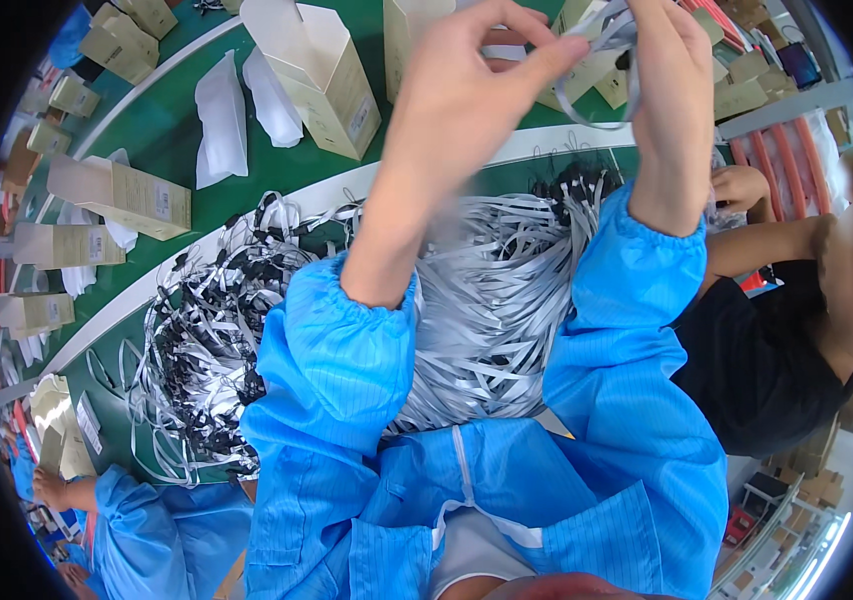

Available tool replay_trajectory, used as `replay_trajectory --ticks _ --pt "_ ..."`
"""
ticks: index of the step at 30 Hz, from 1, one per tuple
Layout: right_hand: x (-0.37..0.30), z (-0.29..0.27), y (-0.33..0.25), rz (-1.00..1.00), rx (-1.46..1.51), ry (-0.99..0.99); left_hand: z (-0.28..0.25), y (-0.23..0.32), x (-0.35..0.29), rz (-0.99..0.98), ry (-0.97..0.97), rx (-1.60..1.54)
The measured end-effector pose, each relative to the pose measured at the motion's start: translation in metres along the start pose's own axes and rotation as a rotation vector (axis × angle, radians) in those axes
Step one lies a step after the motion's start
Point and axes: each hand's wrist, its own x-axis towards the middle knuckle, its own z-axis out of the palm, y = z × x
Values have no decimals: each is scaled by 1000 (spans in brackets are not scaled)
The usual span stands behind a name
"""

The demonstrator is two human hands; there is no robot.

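Observation:
Raised at the top of the view, my left hand (482, 85) pinches a grey lanyard (569, 100) between thumb and finger. My right hand (669, 75) closes on the same lanyard, and a loop of it hangs down between the two hands. Some of the right fingers are cut off by the upper edge. Below my forearms lies a thick heap of flat grey lanyards (502, 310) with black ends (579, 188). A more tangled pile of lanyards (202, 340) with black cords spreads to its left.
On the green bench behind the white rail (162, 270) stand an open cream carton (332, 90) and white pouches (222, 125). More cartons (147, 200) line the left. A co-worker in black (767, 350) sits at right; a blue-sleeved co-worker (162, 520) handles a carton at lower left.

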Motion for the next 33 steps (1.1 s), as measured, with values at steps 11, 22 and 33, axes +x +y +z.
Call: replay_trajectory --ticks 11,22,33 --pt "28 -75 6 7 337 199 -14 -14 -31 -7 -523 708" --pt "200 -140 26 -165 615 461 -13 -39 -36 -168 -724 964" --pt "315 -248 6 1109 1912 70 -10 -52 -48 23 -434 923"
